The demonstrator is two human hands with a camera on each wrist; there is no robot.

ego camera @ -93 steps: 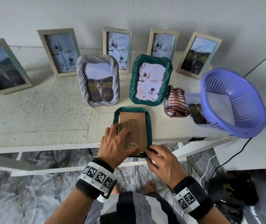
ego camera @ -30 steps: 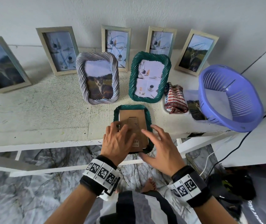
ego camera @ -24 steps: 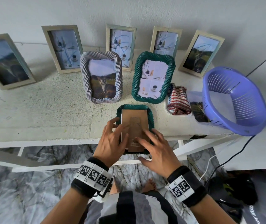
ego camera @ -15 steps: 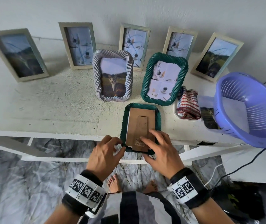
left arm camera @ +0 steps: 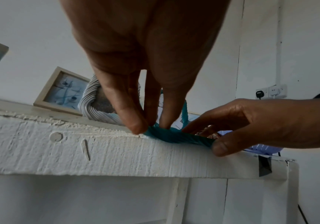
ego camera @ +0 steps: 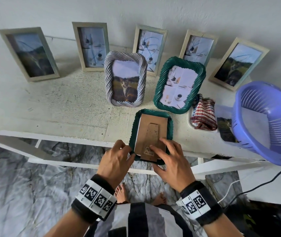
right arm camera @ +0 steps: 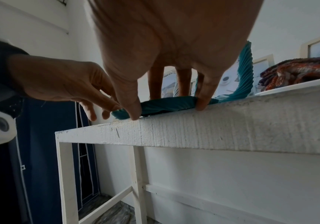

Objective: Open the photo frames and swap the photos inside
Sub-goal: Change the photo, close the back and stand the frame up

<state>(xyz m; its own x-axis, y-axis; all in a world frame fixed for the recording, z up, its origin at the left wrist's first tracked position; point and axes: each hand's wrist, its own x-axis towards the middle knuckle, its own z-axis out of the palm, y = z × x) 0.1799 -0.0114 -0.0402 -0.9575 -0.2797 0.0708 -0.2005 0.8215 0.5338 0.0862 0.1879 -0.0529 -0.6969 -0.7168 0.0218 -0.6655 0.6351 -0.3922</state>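
A green twisted frame (ego camera: 170, 127) lies face down at the table's front edge, its brown backing board (ego camera: 153, 132) and stand facing up. My left hand (ego camera: 125, 149) pinches the frame's near-left corner (left arm camera: 174, 136) between thumb and fingers. My right hand (ego camera: 160, 156) spreads its fingers over the lower part of the board, and its thumb (right arm camera: 134, 110) is hooked on the frame's near rim (right arm camera: 176, 104). Behind stand a grey twisted frame (ego camera: 125, 79) with a cat photo and a second green frame (ego camera: 179, 86) with a collage photo. A loose landscape photo (ego camera: 225, 124) lies to the right.
Several wooden frames, such as the nearest left one (ego camera: 28, 53), lean on the wall at the back. A checkered cloth (ego camera: 204, 115) sits on a white tray, beside a purple basket (ego camera: 269, 124) overhanging the right end. The table edge (left arm camera: 117, 151) is right under my hands.
My left hand slid off the backing board to the frame's near-left corner. My right hand moved from the near rim up onto the board. The frame stays flat.
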